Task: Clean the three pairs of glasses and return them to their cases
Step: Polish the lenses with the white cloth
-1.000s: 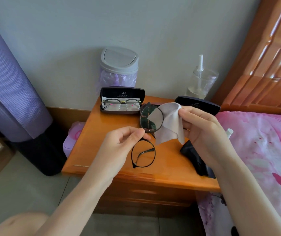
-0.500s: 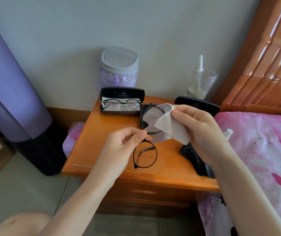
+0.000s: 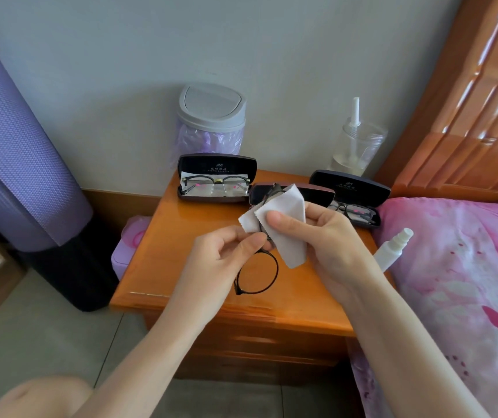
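White cloth [image 3: 283, 224], pinched by the right hand [image 3: 326, 236], wraps one lens at centre frame; the left hand [image 3: 220, 260] clamps the round glasses [image 3: 256, 274] at the bridge; hard rubbing could twist the thin frame or slip it onto the bench [image 3: 181, 267].

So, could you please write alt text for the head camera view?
The left hand holds round black glasses while the right hand wipes one lens with a white cloth above a wooden nightstand; two open cases behind hold glasses.
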`<state>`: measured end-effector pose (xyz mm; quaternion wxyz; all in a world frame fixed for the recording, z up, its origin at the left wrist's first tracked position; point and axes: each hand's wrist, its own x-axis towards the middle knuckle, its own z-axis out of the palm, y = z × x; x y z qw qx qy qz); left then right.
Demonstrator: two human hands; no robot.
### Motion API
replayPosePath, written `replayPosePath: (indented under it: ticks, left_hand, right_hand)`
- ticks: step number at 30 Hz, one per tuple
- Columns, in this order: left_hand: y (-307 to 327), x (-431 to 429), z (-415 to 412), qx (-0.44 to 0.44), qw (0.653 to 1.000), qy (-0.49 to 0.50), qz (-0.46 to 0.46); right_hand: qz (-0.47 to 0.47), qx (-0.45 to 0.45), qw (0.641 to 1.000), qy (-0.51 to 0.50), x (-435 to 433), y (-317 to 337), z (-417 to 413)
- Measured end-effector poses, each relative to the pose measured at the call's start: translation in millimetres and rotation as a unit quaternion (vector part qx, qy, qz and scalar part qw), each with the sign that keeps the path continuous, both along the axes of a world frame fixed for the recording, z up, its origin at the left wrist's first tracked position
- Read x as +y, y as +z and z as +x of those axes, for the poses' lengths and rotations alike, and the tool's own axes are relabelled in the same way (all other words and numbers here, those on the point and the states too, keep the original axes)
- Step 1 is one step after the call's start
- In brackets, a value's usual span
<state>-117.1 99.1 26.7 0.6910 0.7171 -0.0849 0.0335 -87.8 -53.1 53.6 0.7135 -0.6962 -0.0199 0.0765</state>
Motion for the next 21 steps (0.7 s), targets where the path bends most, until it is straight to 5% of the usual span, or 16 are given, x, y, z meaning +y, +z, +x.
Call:
replayPosePath:
  ticks: [8, 12, 21]
  left_hand:
    - [4.6, 1.4, -1.8, 0.041, 0.996, 0.024, -0.071]
    - [9.6, -0.5, -5.4, -0.007, 1.000, -0.009, -0.025]
    - [6.7, 4.1, -2.8, -0.047, 0.993, 0.093, -0.051]
  right_hand:
    - [0.024, 0.013, 0.999, -0.047, 4.3, -0.9, -3.1]
    - [0.013, 0.001, 0.998, -0.062, 7.2, -2.7, -5.3]
    - [0.030, -0.037, 0.998, -0.034, 16.2, -3.1, -17.6]
